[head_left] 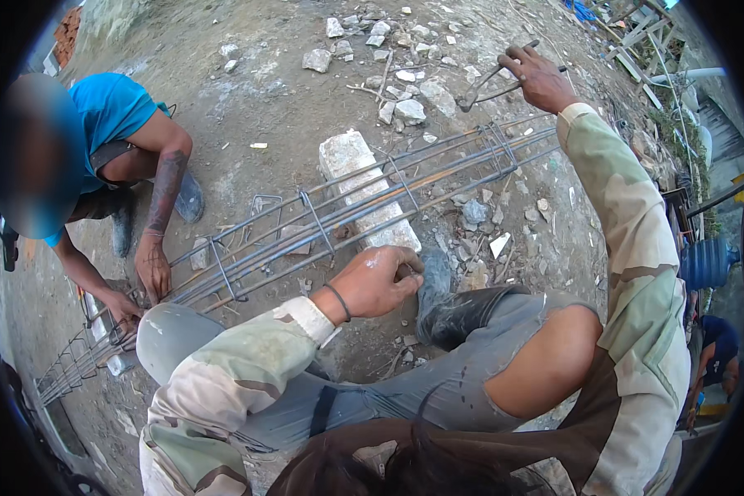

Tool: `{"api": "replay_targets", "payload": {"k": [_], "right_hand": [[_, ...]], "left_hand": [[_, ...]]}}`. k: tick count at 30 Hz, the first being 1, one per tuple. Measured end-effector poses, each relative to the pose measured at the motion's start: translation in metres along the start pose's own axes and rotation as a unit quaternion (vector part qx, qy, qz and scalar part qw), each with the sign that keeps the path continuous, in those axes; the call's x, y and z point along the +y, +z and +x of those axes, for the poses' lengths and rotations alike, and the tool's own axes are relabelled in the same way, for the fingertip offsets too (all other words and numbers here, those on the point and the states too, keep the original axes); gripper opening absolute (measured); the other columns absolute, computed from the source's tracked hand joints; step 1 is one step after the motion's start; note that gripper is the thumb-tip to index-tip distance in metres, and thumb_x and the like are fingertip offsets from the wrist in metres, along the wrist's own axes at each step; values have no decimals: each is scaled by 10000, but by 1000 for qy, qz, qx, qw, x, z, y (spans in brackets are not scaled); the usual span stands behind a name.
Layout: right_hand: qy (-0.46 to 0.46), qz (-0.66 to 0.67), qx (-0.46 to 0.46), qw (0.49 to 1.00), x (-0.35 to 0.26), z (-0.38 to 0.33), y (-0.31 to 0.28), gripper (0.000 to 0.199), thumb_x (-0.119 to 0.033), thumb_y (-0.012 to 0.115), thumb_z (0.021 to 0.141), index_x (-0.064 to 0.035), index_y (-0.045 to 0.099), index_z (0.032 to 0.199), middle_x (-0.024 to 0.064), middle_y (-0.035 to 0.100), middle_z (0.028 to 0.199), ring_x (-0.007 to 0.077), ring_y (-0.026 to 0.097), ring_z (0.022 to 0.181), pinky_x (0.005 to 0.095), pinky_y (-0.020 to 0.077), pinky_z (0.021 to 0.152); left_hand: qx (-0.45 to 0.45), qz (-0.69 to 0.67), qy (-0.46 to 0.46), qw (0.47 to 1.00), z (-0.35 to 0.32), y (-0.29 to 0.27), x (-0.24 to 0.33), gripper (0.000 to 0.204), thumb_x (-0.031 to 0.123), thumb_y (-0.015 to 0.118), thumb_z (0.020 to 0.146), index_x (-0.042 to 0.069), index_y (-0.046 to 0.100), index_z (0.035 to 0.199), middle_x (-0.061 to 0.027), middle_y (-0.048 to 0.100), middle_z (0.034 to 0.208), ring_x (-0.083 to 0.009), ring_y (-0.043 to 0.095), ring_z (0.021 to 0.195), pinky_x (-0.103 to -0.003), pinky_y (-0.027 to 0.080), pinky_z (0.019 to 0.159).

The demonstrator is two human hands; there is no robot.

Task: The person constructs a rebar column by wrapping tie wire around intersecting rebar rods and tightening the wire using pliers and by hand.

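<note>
My right hand [540,80] is raised at the far right, fingers around the spread handles of dark metal pincers [486,93]. Low over the ground in the middle, my left hand [378,283] is closed, thumb against the fingers; whatever it may hold cannot be made out. Just beyond it runs a long rebar cage [351,217], slanting from lower left to upper right, with square stirrups [316,221] around its bars. A pale concrete block [357,169] lies under the bars. At the cage's left part, a co-worker's hands [151,269] are on or near the bars.
The co-worker in a blue shirt [112,103] crouches at left. Broken stones [409,112] lie scattered beyond the cage. My boot [471,312] rests close to the bars. At right are a blue water jug [707,263] and another person [717,364].
</note>
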State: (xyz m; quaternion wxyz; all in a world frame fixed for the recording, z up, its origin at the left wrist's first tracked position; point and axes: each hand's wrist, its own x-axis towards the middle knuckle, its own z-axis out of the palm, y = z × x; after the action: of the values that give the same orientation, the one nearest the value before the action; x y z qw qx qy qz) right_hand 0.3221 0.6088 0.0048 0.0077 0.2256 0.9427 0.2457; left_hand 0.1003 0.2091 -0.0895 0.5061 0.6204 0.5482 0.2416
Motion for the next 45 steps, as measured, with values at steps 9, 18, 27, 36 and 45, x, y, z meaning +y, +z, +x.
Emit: {"api": "replay_targets", "payload": {"k": [9, 18, 27, 36, 45], "right_hand": [[-148, 83, 91, 981, -102, 104, 186, 690, -2, 628, 818, -168, 499, 1475, 135, 512, 1445, 335, 502, 1309, 597, 324, 1193], [-208, 115, 191, 952, -101, 133, 198, 915, 63, 676, 722, -239, 435, 1551, 103, 492, 1446, 329, 514, 1288, 656, 174, 1262], [-248, 49, 194, 948, -94, 143, 186, 825, -65, 693, 832, -312, 414, 1568, 79, 452, 1476, 257, 522, 1304, 710, 77, 1252], [-251, 51, 199, 946, -108, 141, 181, 777, -74, 675, 858, -322, 440, 1555, 78, 443, 1474, 242, 520, 1317, 730, 85, 1241], [-276, 88, 256, 922, -112, 150, 176, 281, -227, 745, 826, -206, 667, 1095, 19, 599, 1180, 227, 583, 1021, 649, 250, 1231]], "left_hand": [[-97, -43, -124, 987, -7, 20, -59, 472, 330, 696, 954, 0, 650, 1289, -224, 747, 1032, -404, 720, 977, -470, 548, 900], [-87, -31, -162, 983, -2, 9, -83, 527, 393, 669, 966, 5, 628, 1320, -274, 718, 1061, -454, 680, 1032, -495, 539, 898], [-75, -15, -157, 985, -1, 14, -93, 505, 371, 640, 977, 13, 608, 1332, -262, 719, 1082, -447, 671, 1061, -504, 508, 969], [-77, 0, -157, 985, -1, 12, -91, 515, 384, 637, 974, 5, 610, 1322, -265, 722, 1040, -446, 673, 1046, -509, 511, 948], [-71, -12, -154, 985, 1, 10, -92, 526, 383, 652, 963, -3, 613, 1318, -258, 725, 1042, -445, 675, 1044, -499, 517, 946]]}}
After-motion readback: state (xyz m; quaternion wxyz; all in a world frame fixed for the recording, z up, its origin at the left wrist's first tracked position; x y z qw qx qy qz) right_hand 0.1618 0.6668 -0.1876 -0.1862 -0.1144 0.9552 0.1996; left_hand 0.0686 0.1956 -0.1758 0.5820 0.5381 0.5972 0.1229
